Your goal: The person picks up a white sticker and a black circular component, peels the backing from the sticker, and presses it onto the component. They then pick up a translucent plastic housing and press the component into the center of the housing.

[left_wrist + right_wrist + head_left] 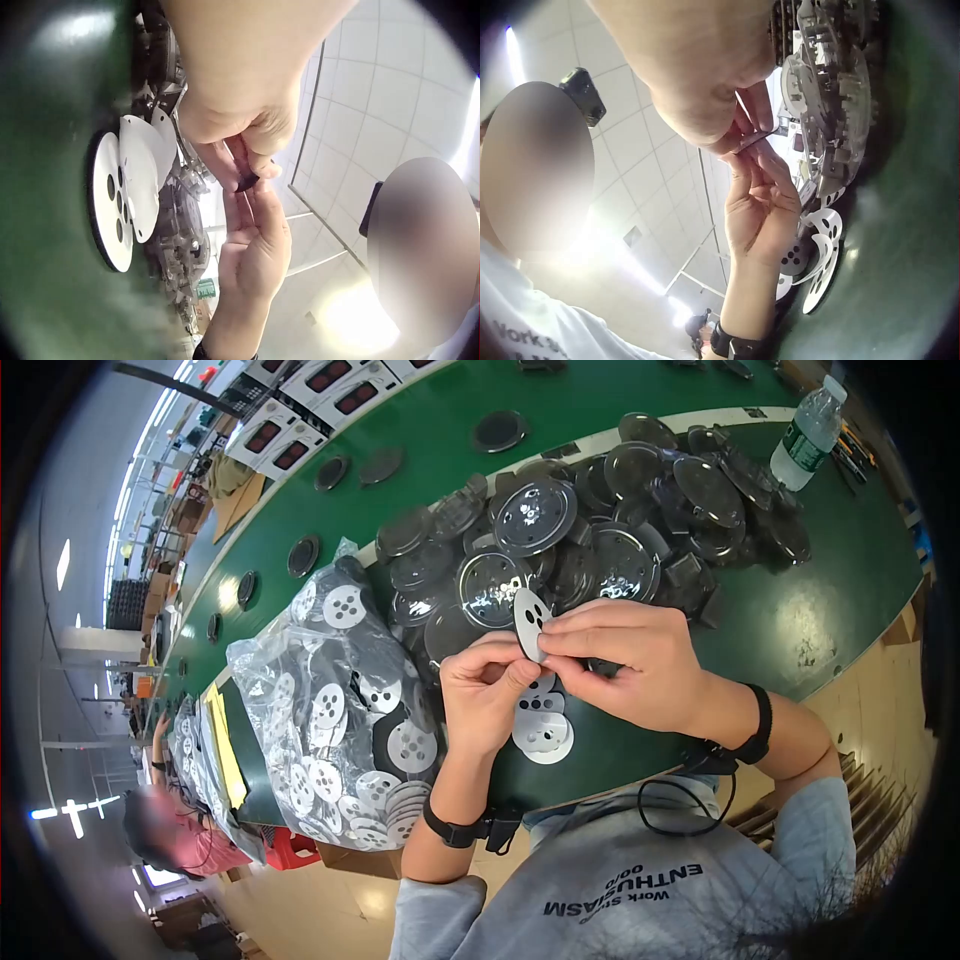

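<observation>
A thin white disc (531, 622) with several black holes stands on edge between both hands, above the near part of the green table. My left hand (478, 698) pinches its lower edge between thumb and fingers. From the other side, my right hand (632, 658) pinches the disc's right edge with thumb and fingertips. Seen in the left wrist view, the held disc (247, 182) shows a dark face, mostly hidden by fingers. Below the hands, more white discs (545, 738) lie overlapping on the table. Just beyond is a heap of dark, glossy round plastic parts (536, 517).
To the left lies a clear plastic bag (285, 705) full of similar white discs. A water bottle (808, 435) stands at the back right. Several dark round parts (499, 431) are spread along the far green surface. Another person (180, 825) sits at far left.
</observation>
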Demonstrator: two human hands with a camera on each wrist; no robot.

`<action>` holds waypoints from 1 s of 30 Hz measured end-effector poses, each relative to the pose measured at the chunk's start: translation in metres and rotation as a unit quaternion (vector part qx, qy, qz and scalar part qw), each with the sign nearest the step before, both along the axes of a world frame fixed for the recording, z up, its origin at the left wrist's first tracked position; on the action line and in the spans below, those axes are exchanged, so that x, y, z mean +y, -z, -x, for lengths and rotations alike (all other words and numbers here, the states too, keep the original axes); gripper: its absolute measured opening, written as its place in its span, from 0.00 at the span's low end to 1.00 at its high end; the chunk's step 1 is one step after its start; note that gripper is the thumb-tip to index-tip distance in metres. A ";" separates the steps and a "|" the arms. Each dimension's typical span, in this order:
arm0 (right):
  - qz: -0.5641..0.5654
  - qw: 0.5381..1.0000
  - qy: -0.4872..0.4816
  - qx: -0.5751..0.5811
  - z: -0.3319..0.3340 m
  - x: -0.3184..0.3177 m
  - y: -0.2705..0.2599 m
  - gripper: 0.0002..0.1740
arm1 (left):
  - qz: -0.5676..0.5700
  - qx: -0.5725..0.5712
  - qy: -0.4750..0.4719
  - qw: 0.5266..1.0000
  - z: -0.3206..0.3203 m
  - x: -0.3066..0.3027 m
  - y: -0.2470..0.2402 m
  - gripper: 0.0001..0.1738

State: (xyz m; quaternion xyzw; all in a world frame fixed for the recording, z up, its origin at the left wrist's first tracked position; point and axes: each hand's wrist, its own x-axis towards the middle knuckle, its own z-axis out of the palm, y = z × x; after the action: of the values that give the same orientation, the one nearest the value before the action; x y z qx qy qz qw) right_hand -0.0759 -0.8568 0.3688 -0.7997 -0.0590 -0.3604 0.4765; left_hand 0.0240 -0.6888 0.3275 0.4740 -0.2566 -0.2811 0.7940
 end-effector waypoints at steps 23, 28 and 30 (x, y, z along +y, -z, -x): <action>-0.007 1.000 0.021 -0.002 0.001 0.004 0.007 0.07 | -0.049 -0.118 -0.081 0.989 0.010 0.000 -0.005 0.07; -0.002 1.000 0.019 0.017 0.003 0.001 0.007 0.07 | -0.075 -0.147 -0.094 0.982 0.014 -0.003 -0.010 0.05; -0.011 1.000 0.013 0.023 0.003 0.000 0.007 0.07 | -0.076 -0.153 -0.100 0.980 0.015 -0.003 -0.010 0.05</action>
State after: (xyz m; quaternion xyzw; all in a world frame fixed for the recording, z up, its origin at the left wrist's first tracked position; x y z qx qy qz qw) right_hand -0.0784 -0.8563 0.3621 -0.8033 -0.0342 -0.3489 0.4815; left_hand 0.0095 -0.6918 0.3375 0.5938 -0.3038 -0.1429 0.7312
